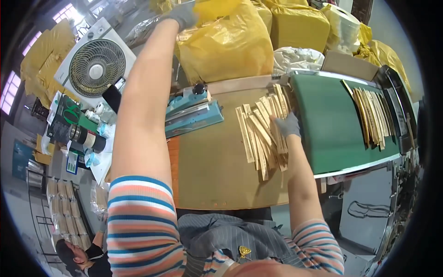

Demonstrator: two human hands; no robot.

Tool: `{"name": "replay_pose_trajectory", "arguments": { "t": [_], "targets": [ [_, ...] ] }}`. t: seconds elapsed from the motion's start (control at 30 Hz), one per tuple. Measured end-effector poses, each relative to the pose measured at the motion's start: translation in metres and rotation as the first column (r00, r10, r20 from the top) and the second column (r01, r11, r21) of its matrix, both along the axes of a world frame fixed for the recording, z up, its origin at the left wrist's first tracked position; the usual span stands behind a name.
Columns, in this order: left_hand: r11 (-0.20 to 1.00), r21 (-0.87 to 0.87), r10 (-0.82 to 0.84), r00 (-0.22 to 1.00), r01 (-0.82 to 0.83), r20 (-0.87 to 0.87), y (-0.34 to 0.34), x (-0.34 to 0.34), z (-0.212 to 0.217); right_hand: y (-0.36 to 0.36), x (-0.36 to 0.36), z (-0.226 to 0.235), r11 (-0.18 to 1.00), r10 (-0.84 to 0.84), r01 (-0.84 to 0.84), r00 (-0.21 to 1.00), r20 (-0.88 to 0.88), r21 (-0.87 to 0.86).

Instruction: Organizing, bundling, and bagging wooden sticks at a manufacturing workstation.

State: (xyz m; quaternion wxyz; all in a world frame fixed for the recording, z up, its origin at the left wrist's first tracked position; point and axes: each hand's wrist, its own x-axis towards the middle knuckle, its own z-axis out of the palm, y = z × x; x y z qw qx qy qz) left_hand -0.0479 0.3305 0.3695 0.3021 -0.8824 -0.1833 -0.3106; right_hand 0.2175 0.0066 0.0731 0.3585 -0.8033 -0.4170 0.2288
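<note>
My left arm reaches far forward to the mouth of a large yellow plastic bag (226,51). The grey-gloved left hand (184,16) is blurred there, and its fingers cannot be made out. At the right of the table, my grey-gloved right hand (289,125) lies against the right side of a loose pile of long, thin, pale strips (263,134). Its thumb is stretched over the strips, apart from the fingers. The pile fans out unevenly on the brown tabletop (212,161).
A green conveyor belt (330,124) at the right carries a row of similar strips (374,117). Left of the pile lies a blue metal device (196,115). Beyond my left arm are a fan (96,71) and a dark bottle (86,138). Another person (83,256) sits at lower left.
</note>
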Motion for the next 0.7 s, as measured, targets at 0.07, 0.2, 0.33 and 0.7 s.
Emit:
{"name": "replay_pose_trajectory", "arguments": {
  "t": [0.07, 0.2, 0.33, 0.7],
  "targets": [
    [0.958, 0.285, -0.071, 0.993, 0.042, 0.094, -0.029, 0.059, -0.056, -0.014, 0.025, -0.012, 0.984, -0.119, 0.13, 0.989, 0.092, -0.122],
    [0.502, -0.769, 0.172, 0.826, 0.395, 0.537, -0.086, 0.053, -0.082, -0.009, 0.039, -0.019, 0.992, -0.1, 0.101, 0.995, 0.013, -0.072],
    [-0.113, -0.558, 0.644, 0.489, 0.822, 0.589, -0.065, -0.024, -0.122, 0.007, 0.013, 0.008, 0.995, 0.033, -0.03, 0.999, 0.031, -0.093],
    [0.197, -0.733, 0.446, 0.607, 0.651, 0.658, -0.103, -0.005, -0.044, -0.017, 0.009, -0.002, 0.97, 0.032, 0.013, 0.983, 0.179, -0.242]
  ]
}}
